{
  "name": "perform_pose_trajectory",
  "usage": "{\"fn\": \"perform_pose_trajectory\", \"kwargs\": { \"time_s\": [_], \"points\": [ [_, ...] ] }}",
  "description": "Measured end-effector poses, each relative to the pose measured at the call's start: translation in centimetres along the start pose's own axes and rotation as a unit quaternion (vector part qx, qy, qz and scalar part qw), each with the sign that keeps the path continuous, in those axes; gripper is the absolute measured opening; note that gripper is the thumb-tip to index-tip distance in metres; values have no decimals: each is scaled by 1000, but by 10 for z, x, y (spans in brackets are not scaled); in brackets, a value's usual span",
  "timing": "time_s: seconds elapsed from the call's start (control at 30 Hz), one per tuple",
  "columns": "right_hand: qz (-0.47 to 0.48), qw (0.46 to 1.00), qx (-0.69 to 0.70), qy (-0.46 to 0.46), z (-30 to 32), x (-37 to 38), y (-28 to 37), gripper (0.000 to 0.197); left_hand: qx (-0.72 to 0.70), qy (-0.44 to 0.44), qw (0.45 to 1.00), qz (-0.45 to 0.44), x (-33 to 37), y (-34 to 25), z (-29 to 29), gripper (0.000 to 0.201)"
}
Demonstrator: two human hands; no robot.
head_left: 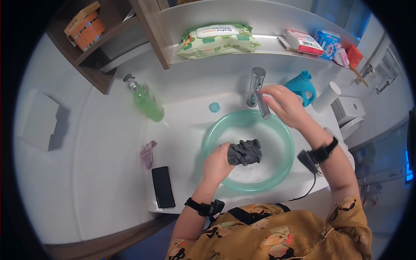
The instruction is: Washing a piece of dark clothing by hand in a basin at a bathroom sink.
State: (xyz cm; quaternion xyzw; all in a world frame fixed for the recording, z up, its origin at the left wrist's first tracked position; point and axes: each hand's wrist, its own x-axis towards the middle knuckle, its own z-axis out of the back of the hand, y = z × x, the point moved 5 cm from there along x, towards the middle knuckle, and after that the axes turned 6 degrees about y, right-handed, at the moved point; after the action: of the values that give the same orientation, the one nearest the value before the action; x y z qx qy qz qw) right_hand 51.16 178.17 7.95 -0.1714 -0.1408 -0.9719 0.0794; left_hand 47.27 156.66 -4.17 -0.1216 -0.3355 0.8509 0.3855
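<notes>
My left hand (217, 163) is closed around a bunched dark grey cloth (245, 152). It holds the cloth over a pale green basin (210, 135) with whitish, sudsy-looking water inside. The chrome faucet (255, 84) stands behind the basin, its spout reaching over the rim. Beside that spout is my right hand (284, 104), fingers stretched out and thumb apart, with nothing held in it. Whether its fingertips touch the metal I cannot tell. A blue detergent bottle (299, 83) without a cap stands just behind the right hand. Left of the faucet lies a small blue cap (214, 107).
On the counter's left are a green pump bottle (147, 102), a crumpled pink cloth (148, 154) and a black phone (163, 187). A white bottle (327, 96) stands at the right. The shelf above holds a wipes pack (219, 47) and several small packages.
</notes>
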Motion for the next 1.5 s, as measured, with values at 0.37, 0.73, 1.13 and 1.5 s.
{"fn": "perform_pose_trajectory", "kwargs": {
  "time_s": [0.37,0.73,1.13,1.5],
  "points": [
    [-242,232,921,197,-108,-116,92,76,161,-122,905,-374,5,-78,3,42],
    [-294,539,714,336,-107,-130,70,52,273,-52,793,-542,10,-100,0,37],
    [-365,883,229,185,-126,-119,22,55,308,180,914,-193,56,-60,-81,15],
    [-354,559,738,133,-101,-129,2,42,-324,226,897,-196,70,-69,-6,61]
  ]
}}
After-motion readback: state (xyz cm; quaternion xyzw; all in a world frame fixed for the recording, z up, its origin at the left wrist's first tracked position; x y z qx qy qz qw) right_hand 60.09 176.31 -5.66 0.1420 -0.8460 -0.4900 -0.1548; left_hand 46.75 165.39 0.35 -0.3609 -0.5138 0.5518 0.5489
